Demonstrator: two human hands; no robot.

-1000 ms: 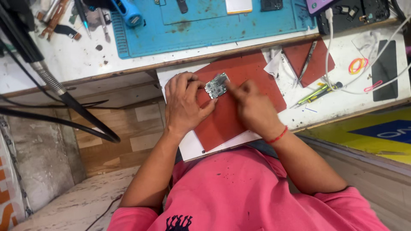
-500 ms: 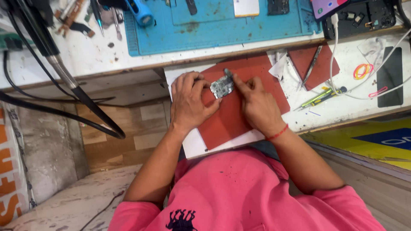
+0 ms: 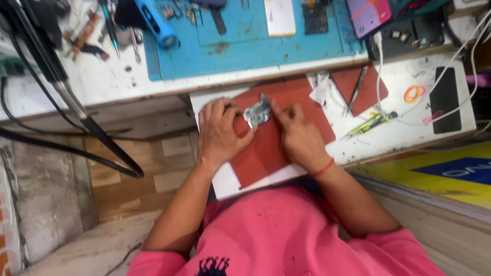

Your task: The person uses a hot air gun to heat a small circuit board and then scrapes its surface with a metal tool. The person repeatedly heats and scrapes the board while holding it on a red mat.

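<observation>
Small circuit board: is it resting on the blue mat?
No, the small circuit board sits on the red mat, held between the left hand and right hand.

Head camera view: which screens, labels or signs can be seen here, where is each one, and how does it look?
Phone: top edge, right of the blue mat; glossy pink-purple rectangle.
Black phone: right end of the white bench, lying flat; dark narrow rectangle.
White card: on the blue mat, top centre; pale rectangle.
Yellow sign: lower right, below the bench; yellow with a dark blue patch.
</observation>
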